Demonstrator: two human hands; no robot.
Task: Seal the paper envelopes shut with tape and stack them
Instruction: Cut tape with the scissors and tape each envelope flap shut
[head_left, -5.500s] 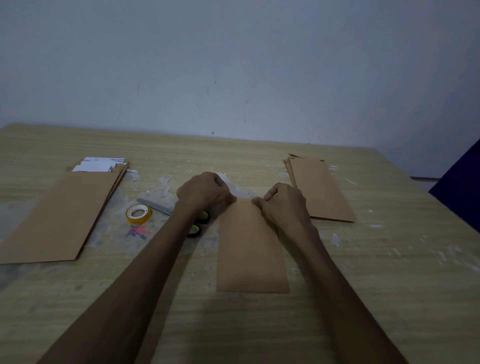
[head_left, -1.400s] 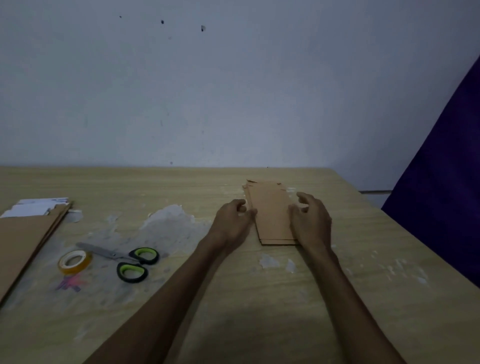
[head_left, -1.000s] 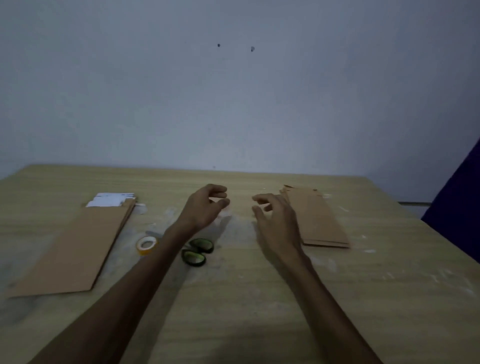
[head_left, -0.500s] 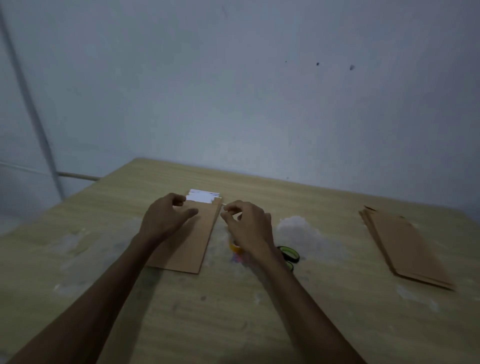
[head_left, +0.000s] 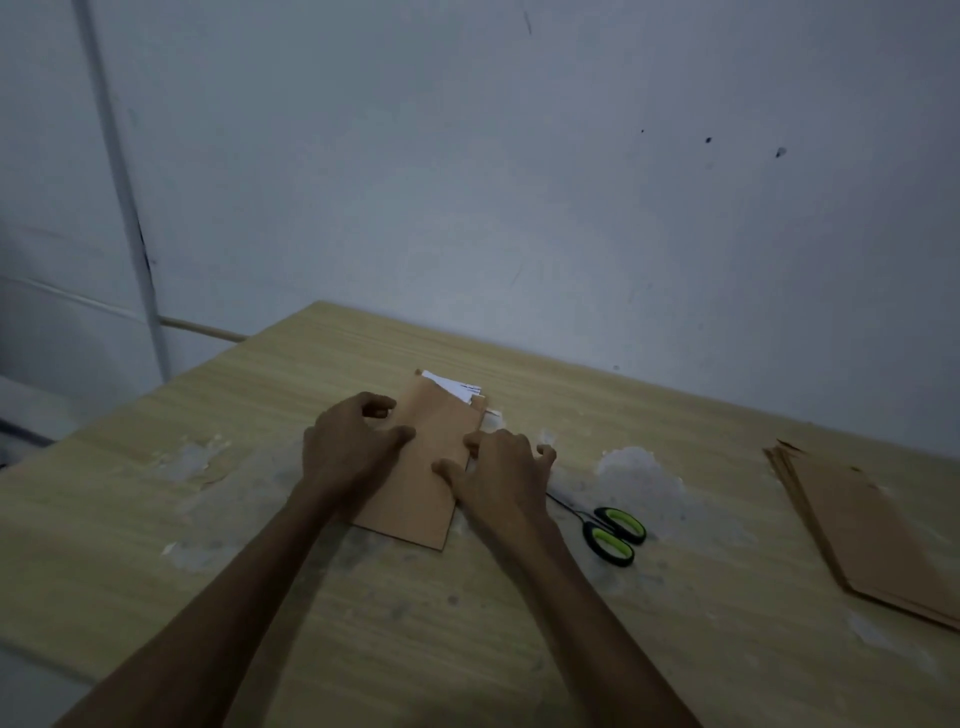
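Taking the scissors (head_left: 613, 530) as landmark: just left of them both hands, left hand (head_left: 345, 449) and right hand (head_left: 501, 475), flank the unsealed envelope pile (head_left: 423, 467). Well right lies the sealed envelope stack (head_left: 872, 535); bare worktop (head_left: 717, 519) between gives passage. Nearer worktop lies open, crossed by 2 forearms.

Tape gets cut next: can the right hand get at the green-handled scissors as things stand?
Probably yes: the green-handled scissors lie flat beside the right hand, nothing between, though it rests on the brown paper envelope.
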